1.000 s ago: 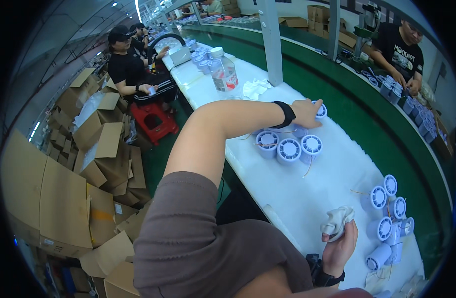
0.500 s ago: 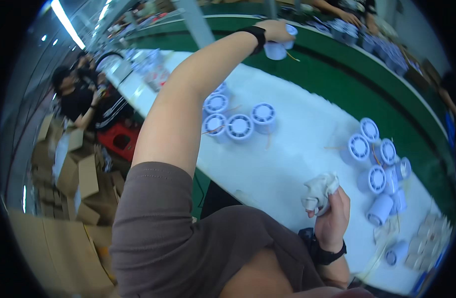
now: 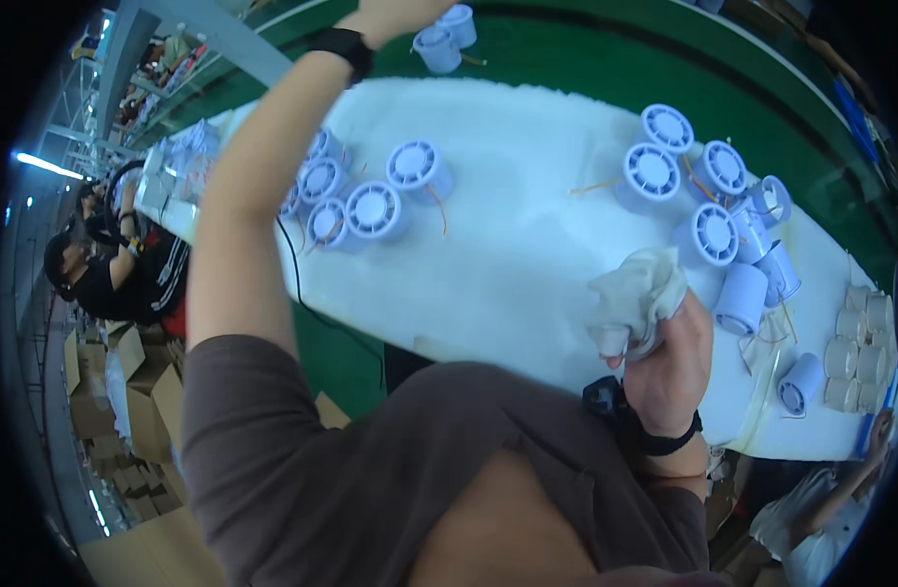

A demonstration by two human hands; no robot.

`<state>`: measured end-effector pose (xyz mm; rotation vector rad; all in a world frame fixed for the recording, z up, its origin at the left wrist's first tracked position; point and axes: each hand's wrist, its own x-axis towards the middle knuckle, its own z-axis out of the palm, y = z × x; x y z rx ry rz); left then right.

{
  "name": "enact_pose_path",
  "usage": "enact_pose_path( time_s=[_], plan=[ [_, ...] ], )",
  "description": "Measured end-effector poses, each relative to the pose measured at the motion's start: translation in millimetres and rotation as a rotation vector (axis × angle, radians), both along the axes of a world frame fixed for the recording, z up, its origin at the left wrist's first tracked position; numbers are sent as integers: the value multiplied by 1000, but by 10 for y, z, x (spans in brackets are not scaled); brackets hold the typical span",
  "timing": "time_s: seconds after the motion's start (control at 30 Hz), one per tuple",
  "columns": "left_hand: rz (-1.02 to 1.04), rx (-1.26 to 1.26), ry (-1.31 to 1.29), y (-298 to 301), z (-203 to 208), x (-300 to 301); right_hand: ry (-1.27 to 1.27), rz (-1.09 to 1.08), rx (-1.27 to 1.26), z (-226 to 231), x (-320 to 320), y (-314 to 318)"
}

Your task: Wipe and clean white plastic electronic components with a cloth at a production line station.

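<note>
My left hand (image 3: 398,16) reaches far out over the green belt, its fingers cut off by the upper edge of the picture. Close by, two white cylindrical units (image 3: 437,49) stand on the belt, one with a thin wire; whether my fingers touch them is hidden. My right hand (image 3: 670,364) is closed on a crumpled white cloth (image 3: 637,298) over the near part of the white tabletop (image 3: 508,284). Whether the cloth has something inside cannot be told. On the left stands a group of similar units (image 3: 374,208) with slotted round tops and orange wires.
More white units (image 3: 715,233) cluster on the right, some lying on their sides. Beyond them are stacked pale round pieces (image 3: 840,357). The green belt (image 3: 566,59) runs along the far side. Other people (image 3: 102,269) sit at the left; cardboard boxes (image 3: 136,391) stand below.
The whole view has shifted, so my left hand and the two units on the belt appear higher and further left. My right hand keeps the cloth.
</note>
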<state>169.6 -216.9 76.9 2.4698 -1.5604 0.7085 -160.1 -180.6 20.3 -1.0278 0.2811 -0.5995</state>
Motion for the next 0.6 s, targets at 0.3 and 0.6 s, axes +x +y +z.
enact_pose_path(
  time_s=[0.3,0.6],
  plan=[
    [-266,509,396,1363,-644,-547,-12,44,-78,-45,48,105],
    [-325,394,45,1642,-646,-749,79,-1,-114,-32,37,181]
  ],
)
